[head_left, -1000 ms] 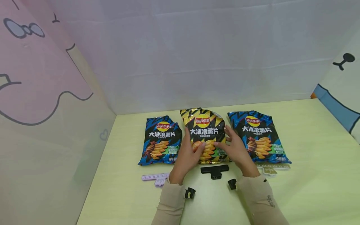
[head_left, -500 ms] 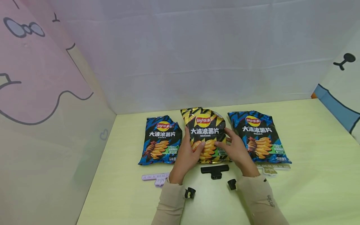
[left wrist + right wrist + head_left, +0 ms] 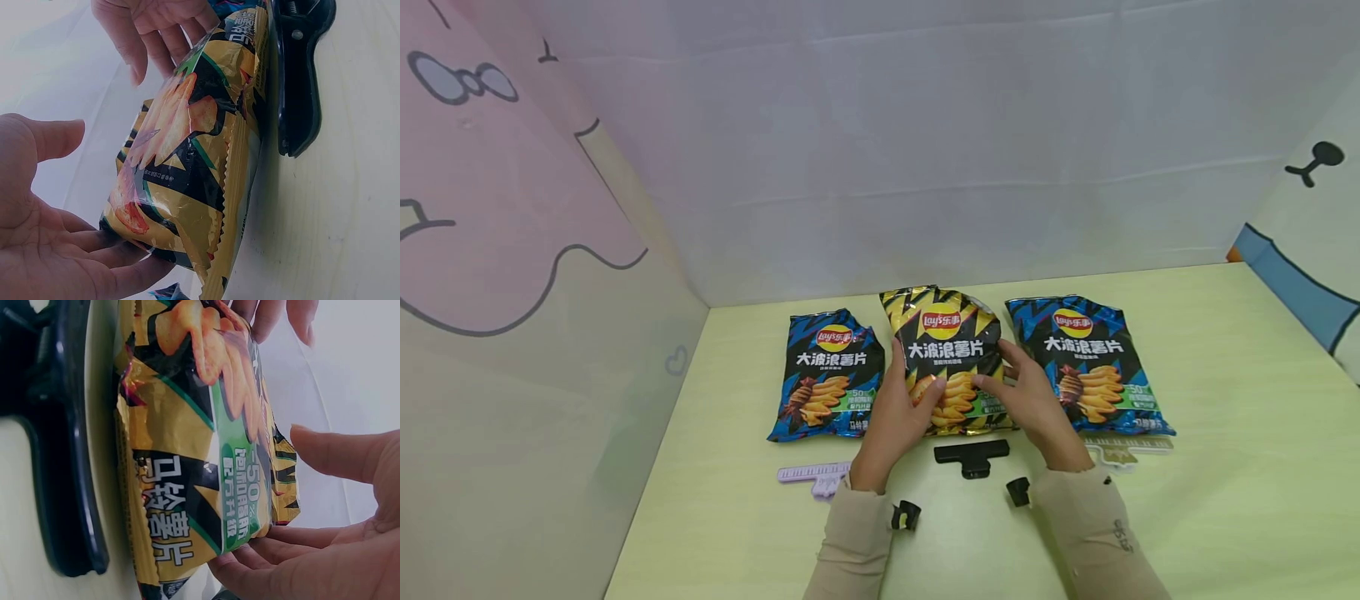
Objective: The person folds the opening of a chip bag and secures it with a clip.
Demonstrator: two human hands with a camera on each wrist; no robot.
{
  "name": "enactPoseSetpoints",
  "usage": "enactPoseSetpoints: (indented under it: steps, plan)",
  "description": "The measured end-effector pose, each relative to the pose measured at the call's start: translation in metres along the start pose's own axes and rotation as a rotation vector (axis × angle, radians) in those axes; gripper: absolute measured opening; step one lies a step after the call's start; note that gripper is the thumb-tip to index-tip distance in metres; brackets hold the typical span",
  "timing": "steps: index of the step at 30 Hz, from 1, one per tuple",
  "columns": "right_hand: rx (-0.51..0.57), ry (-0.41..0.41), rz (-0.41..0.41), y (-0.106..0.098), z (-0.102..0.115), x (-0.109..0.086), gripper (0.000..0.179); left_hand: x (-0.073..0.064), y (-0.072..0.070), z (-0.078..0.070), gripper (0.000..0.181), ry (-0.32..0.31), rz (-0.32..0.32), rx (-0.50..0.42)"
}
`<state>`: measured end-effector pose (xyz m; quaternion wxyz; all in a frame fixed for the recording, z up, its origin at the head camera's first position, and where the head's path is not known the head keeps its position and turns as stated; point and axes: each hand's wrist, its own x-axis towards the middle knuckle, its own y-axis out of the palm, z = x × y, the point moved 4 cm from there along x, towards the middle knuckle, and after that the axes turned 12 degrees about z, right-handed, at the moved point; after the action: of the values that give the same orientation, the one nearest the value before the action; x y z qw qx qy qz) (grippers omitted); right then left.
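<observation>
A yellow-and-black bag of potato chips (image 3: 955, 350) lies in the middle of the row, between my hands. My left hand (image 3: 895, 417) touches its left side; in the left wrist view the fingers (image 3: 125, 255) reach against the bag's edge, with the thumb held off it. On the other side, my right hand (image 3: 1033, 408) rests its extended fingers (image 3: 250, 559) along the bag's edge, its thumb also apart from the bag. Just in front of the bag lies a black bag clip (image 3: 973, 452), which neither hand touches.
Two blue chip bags flank the yellow one, one left (image 3: 827, 400) and one right (image 3: 1086, 367). A purple clip (image 3: 808, 472) lies before the left bag, partly behind my left forearm. A clear-and-gold clip (image 3: 1127, 447) lies before the right bag. A curtain (image 3: 962, 167) hangs behind the table.
</observation>
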<state>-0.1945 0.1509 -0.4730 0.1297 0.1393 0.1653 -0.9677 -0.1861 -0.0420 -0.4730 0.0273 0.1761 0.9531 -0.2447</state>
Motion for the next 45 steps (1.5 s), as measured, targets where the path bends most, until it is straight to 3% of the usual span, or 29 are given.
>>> enactPoseSetpoints:
  steps: [5, 10, 45]
  plan:
    - [0.004, -0.016, -0.017, 0.001, 0.0037, 0.0007, 0.078, -0.0005, -0.0029, -0.0019, 0.091, 0.009, -0.018, 0.0]
    - [0.01, -0.004, -0.033, -0.0007, 0.0015, -0.0005, 0.076, 0.0006, 0.0006, -0.0017, 0.091, 0.009, 0.003, -0.007]
    - [0.047, -0.023, -0.027, 0.0012, 0.0086, -0.0063, 0.076, -0.0029, -0.0042, -0.0024, 0.092, 0.013, -0.024, -0.017]
